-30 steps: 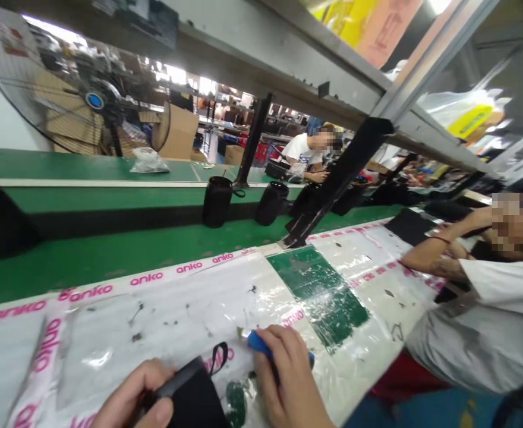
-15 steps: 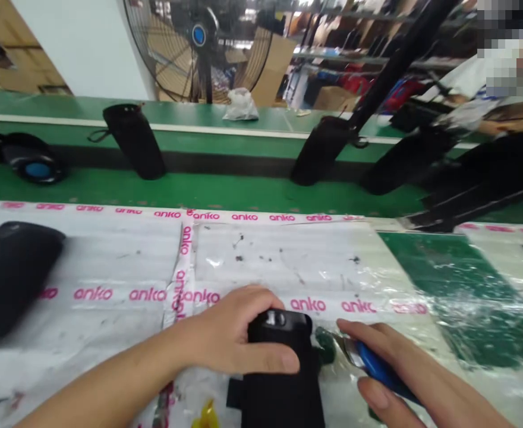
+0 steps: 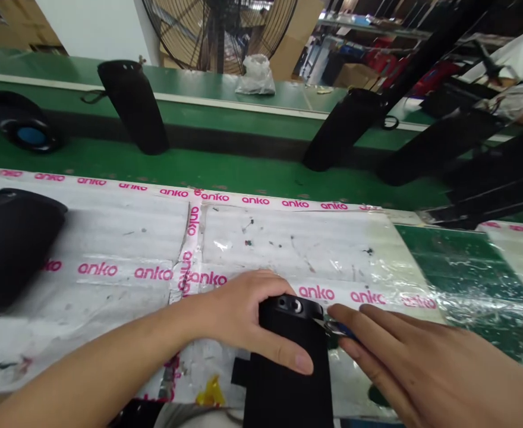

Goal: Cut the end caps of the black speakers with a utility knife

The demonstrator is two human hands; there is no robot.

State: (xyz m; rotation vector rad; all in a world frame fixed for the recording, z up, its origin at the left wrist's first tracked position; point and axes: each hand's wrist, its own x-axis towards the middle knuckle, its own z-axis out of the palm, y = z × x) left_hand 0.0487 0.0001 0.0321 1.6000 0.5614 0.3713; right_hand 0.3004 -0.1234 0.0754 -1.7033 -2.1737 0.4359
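My left hand (image 3: 248, 324) is wrapped over the upper part of a black cloth-covered case (image 3: 292, 380), thumb across its front. The case's dark, hard end piece (image 3: 299, 305) shows two round holes, and a short black tab (image 3: 240, 371) sticks out at its left. In the fingers of my right hand (image 3: 395, 351) is a blue-handled tool (image 3: 339, 329) with a metal tip. That tip is at the right edge of the case, just below the end piece. Most of the tool's handle is hidden by my fingers, and its exact kind does not show.
A taped white plastic sheet (image 3: 123, 238) covers the bench. A dark, blurred case (image 3: 16, 249) is at the left. Black cylinders (image 3: 134, 110) stand on the green belt (image 3: 226, 169) beyond, with a clear plastic bag (image 3: 257, 76) and a fan (image 3: 221, 35) behind.
My right hand has moved left and turned, bringing the tool's tip to the case's edge. My left hand still holds the case. The whole view has shifted and tilted slightly.
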